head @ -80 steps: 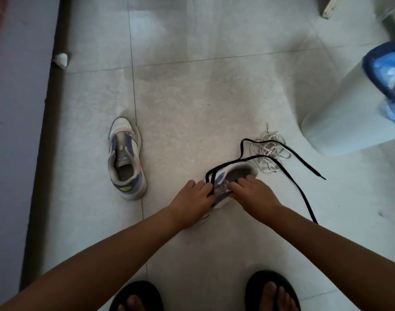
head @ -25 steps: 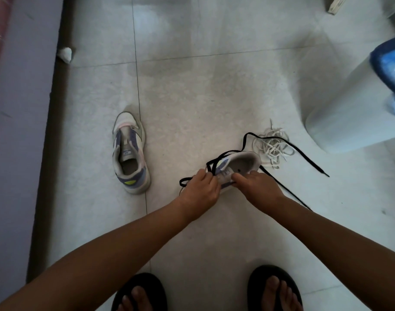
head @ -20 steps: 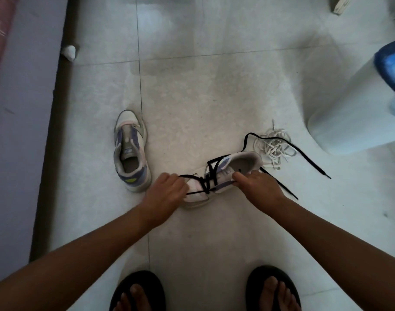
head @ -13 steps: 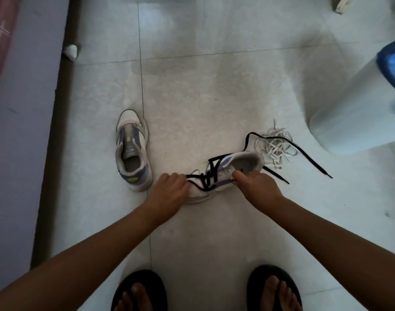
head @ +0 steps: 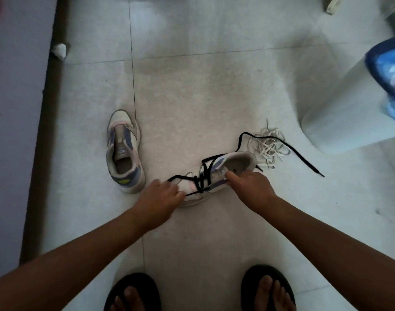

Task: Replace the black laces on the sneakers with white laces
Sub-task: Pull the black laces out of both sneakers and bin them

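On the tiled floor (head: 214, 86), the left hand (head: 160, 194) is pinching a loop of black lace (head: 204, 173) at the toe of a sneaker (head: 216, 176); the right hand (head: 250, 187) is gripping its collar — white laces (head: 268, 147) are lying just beyond; a second, unlaced sneaker (head: 123, 151) is sitting to the left.

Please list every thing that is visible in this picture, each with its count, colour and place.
sneaker with black lace: 1, white and purple, floor centre, between the hands
black lace: 1, black, partly threaded, free end trailing right
sneaker without lace: 1, white, purple and pink, floor left of centre
white laces: 1 pile, white, floor behind the held sneaker
bin: 1, white with blue liner, right
crumpled scrap: 1, white, upper left by the wall
sandals: 2, black, bottom, on the feet
left hand: 1, pulls lace at the toe
right hand: 1, holds the sneaker's collar
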Demonstrator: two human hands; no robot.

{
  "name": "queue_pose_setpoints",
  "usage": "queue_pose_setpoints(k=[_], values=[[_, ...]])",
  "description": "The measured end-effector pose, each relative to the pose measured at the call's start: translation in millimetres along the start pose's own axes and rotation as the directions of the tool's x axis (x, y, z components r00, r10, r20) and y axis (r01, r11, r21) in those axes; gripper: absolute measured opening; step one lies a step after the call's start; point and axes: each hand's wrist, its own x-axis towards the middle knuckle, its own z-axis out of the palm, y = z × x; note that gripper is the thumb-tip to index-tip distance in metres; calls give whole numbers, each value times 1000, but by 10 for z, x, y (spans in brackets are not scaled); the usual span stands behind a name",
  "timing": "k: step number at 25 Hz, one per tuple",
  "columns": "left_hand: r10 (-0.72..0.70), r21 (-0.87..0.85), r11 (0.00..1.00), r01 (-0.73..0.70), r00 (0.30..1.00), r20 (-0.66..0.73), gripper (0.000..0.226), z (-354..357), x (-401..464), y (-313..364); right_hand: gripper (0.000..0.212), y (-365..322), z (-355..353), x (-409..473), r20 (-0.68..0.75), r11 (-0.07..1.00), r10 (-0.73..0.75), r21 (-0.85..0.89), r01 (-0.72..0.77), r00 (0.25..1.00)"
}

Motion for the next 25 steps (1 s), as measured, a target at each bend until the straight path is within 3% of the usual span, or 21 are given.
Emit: queue_pose_setpoints(k=[5, 9, 11, 14, 17, 19, 21, 25], values=[[-234, -6, 971, 237, 963, 137, 8, 341, -928, -425, 30, 13, 5, -5, 47, 999, 10, 38, -12, 999], [-363, 17, 931, 365, 919, 155, 15, 333, -880, -437, 30, 14, 58, 5, 59, 998, 15, 55, -18, 998], [-328, -17, 943, 331, 938, 111, 28, 212, -518, -223, 27, 8, 72, 5, 55, 998, 20, 63, -24, 998], [-114, 0, 993, 114, 993, -10, 17, 6, 152, 176, 24, -8, 66, 8, 46, 997, 38, 67, -41, 998], [-98, 65, 994, 91, 990, 102, 23, -122, 586, 375, 25, -14, 56, 1, 39, 995, 41, 92, -45, 998], [-93, 102, 992, 77, 982, 162, 15, -191, 685, 406, 24, -13, 28, -1, 44, 995, 35, 94, -39, 998], [-65, 34, 998, 57, 950, 306, 25, -85, 692, 385, 22, -4, -32, -19, 32, 997, 18, 69, -20, 999], [23, -52, 999, -3, 923, 385, 34, 19, 198, 210, 31, 18, -67, -23, -19, 998, 11, 56, -10, 1000]])
